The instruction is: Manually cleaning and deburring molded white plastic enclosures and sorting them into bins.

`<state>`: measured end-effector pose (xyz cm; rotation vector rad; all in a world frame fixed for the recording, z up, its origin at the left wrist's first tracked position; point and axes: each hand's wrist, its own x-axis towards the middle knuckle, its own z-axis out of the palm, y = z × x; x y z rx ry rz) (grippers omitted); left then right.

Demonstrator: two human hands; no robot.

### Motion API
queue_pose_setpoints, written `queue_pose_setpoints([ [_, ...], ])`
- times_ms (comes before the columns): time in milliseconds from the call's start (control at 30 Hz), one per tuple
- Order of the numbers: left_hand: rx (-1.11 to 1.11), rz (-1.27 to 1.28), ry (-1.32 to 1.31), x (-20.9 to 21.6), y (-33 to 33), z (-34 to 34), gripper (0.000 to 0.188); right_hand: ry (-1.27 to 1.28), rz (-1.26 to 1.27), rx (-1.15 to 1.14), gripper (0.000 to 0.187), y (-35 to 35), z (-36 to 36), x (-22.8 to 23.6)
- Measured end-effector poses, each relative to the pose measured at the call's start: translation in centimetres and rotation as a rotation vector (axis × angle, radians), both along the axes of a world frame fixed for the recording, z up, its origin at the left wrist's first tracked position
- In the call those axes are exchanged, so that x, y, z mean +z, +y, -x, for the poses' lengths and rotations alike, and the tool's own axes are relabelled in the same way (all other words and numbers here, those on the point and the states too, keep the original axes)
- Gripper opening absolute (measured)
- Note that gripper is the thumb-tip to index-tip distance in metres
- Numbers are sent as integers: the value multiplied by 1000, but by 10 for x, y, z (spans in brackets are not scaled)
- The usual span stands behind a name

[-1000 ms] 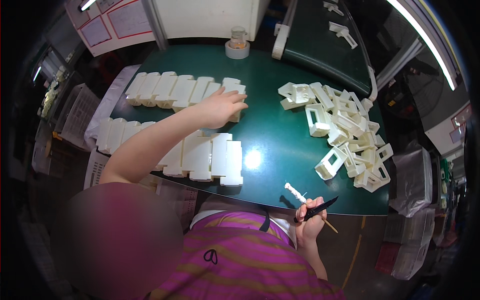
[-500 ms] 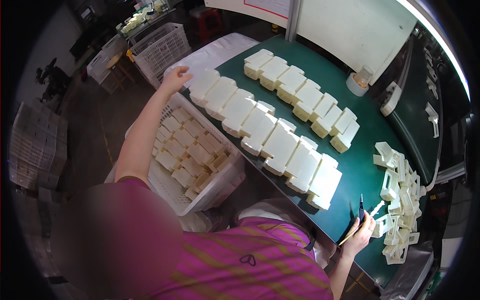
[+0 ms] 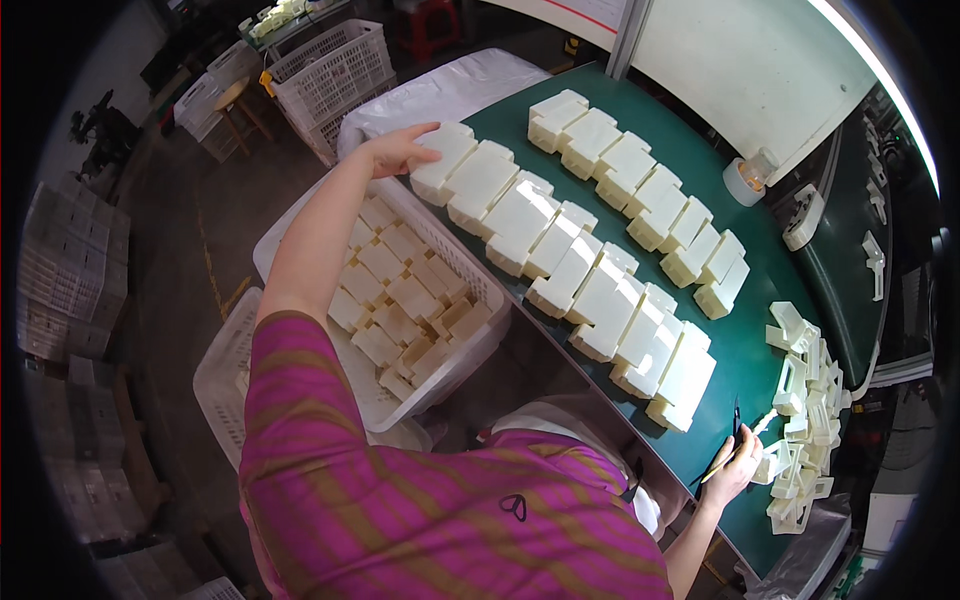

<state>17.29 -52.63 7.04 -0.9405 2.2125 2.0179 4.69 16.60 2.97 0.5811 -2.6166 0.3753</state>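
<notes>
My left hand point(image 3: 398, 152) reaches to the far left end of the nearer row of cream plastic housings. Its fingers are apart and lie against the end housing point(image 3: 446, 160). Low at the right, my right hand point(image 3: 733, 468) is closed round a thin dark pointed tool point(image 3: 737, 415) and a slender wooden stick with a whitish tip point(image 3: 765, 420). Beside that hand lies a heap of cream plastic frames point(image 3: 800, 440). A second row of housings point(image 3: 655, 205) stands farther back on the green table point(image 3: 480, 130).
A white crate point(image 3: 485, 290) packed with cream parts stands against the table's near left edge. A clear jar in a white holder point(image 3: 745, 180) is by the back panel. A dark conveyor belt point(image 3: 835, 270) carries white parts along the right. Stacked crates point(image 3: 335, 85) stand behind.
My left hand has moved in against the end housing of the nearer row. The whole view has shifted slightly. My right hand keeps its hold on the tool and stick.
</notes>
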Motion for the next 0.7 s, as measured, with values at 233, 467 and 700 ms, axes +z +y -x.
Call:
queue_pose_setpoints([
  [233, 305, -142, 214, -26, 5, -80, 71, -19, -4, 125, 27, 5, 5, -7],
  [467, 1059, -35, 355, -12, 123, -348, 57, 57, -59, 262, 27, 33, 11, -6],
  [700, 1490, -119, 369, -169, 280, -567, 61, 66, -128, 450, 23, 31, 39, -14],
])
